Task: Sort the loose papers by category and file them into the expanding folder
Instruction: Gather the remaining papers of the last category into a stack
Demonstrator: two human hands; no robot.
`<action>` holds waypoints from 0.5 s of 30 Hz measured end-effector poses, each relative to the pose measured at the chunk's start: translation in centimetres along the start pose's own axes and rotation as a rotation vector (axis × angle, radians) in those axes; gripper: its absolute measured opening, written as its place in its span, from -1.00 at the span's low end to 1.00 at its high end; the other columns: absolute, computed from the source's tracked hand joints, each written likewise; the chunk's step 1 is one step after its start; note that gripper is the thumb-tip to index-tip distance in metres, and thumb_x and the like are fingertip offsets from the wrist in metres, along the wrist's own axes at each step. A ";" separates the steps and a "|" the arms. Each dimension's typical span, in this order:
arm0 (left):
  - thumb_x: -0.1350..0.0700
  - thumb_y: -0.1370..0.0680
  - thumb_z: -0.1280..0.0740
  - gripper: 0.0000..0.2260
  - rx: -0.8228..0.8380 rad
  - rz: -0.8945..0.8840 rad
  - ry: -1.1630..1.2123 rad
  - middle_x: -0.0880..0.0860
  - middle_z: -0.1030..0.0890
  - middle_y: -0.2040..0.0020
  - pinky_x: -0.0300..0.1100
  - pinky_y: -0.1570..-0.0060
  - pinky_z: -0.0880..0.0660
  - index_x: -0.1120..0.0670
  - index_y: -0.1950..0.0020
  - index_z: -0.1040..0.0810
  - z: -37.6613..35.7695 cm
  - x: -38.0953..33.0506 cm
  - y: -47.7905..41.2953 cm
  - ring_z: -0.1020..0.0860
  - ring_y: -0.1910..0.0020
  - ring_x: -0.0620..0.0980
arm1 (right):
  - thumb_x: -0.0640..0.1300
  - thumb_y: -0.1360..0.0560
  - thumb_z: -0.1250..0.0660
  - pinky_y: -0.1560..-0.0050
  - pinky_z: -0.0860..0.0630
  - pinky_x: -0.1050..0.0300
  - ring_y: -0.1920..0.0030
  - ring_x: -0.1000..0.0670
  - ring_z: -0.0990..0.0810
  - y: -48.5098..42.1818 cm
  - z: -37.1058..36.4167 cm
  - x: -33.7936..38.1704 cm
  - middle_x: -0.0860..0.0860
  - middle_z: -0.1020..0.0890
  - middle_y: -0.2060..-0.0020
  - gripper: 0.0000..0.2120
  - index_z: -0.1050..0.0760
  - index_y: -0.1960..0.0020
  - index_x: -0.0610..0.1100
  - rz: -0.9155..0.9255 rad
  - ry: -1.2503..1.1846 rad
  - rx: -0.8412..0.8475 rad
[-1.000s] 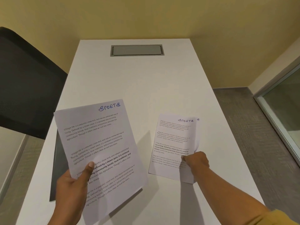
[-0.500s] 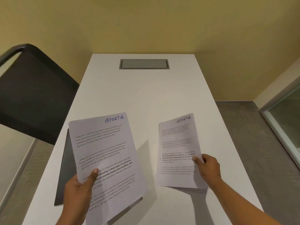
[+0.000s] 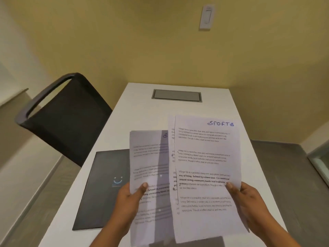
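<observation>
My right hand [image 3: 249, 202] holds up a small stack of printed sheets [image 3: 206, 166] headed "SPORTS" in blue ink, thumb on the front near the right edge. My left hand [image 3: 128, 198] grips another printed sheet [image 3: 149, 172], which sits partly behind the left edge of the right-hand stack. Both bundles hang above the white table [image 3: 151, 107]. A dark folder [image 3: 105, 184] with a light blue smile mark lies flat on the table at the left, partly hidden by the left sheet and hand.
A black chair [image 3: 67, 118] stands at the table's left side. A grey cable hatch [image 3: 177, 95] is set into the far end of the table. A yellow wall with a white switch [image 3: 206, 16] rises behind. Grey floor lies to the right.
My right hand has lifted its sheets off the table and both hands have brought their papers together until they overlap. The view has tilted up, so the folder and wall show more.
</observation>
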State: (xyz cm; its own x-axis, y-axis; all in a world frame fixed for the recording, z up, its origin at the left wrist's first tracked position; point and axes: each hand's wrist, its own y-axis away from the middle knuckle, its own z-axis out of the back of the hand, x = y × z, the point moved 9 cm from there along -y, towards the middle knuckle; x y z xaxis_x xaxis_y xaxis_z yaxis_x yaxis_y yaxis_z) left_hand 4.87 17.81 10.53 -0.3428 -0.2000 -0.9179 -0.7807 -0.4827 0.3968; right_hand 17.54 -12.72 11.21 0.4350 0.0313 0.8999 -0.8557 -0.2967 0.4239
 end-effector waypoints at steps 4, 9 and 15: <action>-0.14 -0.51 -0.30 -0.69 0.081 0.025 0.094 -0.05 -0.71 -0.05 0.14 -0.19 -0.52 -0.05 -0.19 -0.58 -3.5 -1.0 1.1 -0.66 -0.08 0.00 | -0.09 -0.51 -0.32 -0.21 -0.49 -0.37 -0.04 -0.30 -0.68 0.5 -1.5 0.7 -0.23 -0.71 -0.03 -0.70 -0.61 -0.15 -0.24 0.040 0.014 0.009; 0.00 -0.51 -0.37 -0.70 0.068 0.028 0.216 0.07 -0.71 -0.03 0.17 -0.06 -0.59 0.06 -0.20 -0.56 -5.4 -1.7 1.8 -0.68 -0.01 0.11 | -0.06 -0.53 -0.36 -0.16 -0.54 -0.30 0.01 -0.26 -0.71 1.1 -1.6 1.2 -0.19 -0.73 0.02 -0.73 -0.63 -0.11 -0.23 0.082 0.011 -0.007; 0.11 -0.54 -0.37 -0.78 0.018 -0.011 0.184 0.05 -0.71 -0.02 0.08 0.00 -0.62 0.07 -0.17 -0.57 -5.2 -1.6 2.3 -0.69 0.01 0.07 | -0.10 -0.53 -0.35 -0.06 -0.59 -0.31 0.09 -0.24 -0.72 1.4 0.7 1.8 -0.14 -0.75 0.12 -0.80 -0.67 0.00 -0.20 0.169 0.127 -0.113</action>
State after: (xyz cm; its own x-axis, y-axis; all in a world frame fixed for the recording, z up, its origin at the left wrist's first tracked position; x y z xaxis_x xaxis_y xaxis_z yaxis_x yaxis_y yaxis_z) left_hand 6.36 12.58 12.85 -0.2344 -0.3479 -0.9077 -0.7934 -0.4711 0.3855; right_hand 17.30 -13.76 13.40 0.2504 0.1125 0.9616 -0.9424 -0.1994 0.2687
